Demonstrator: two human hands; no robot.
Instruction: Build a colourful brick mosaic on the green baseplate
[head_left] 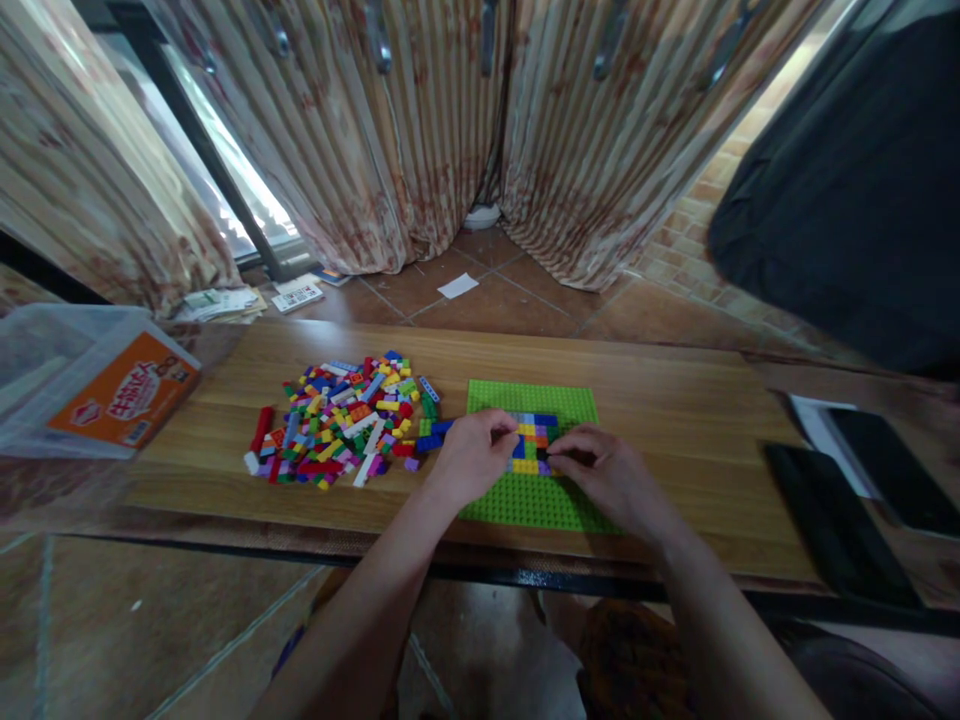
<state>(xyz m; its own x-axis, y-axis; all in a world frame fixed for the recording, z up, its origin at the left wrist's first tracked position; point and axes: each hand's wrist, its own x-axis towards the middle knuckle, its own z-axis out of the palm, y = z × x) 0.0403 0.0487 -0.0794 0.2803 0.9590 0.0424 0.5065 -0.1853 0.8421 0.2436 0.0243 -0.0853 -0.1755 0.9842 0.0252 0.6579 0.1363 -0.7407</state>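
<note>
A green studded baseplate lies on the wooden table, with a block of multicoloured toy bricks built across its middle. My left hand is over the left part of that block, fingers curled and pinched together; whatever may be between them is hidden. At the block's right side, my right hand pinches thumb and forefinger at a small black brick. Dark blue bricks stick out to the left of my left hand, partly covered by it.
A wide heap of loose coloured bricks spreads over the left of the wooden table. A clear plastic tub with an orange label lies at far left. Dark flat objects, one a black slab, rest at the right. Curtains hang behind.
</note>
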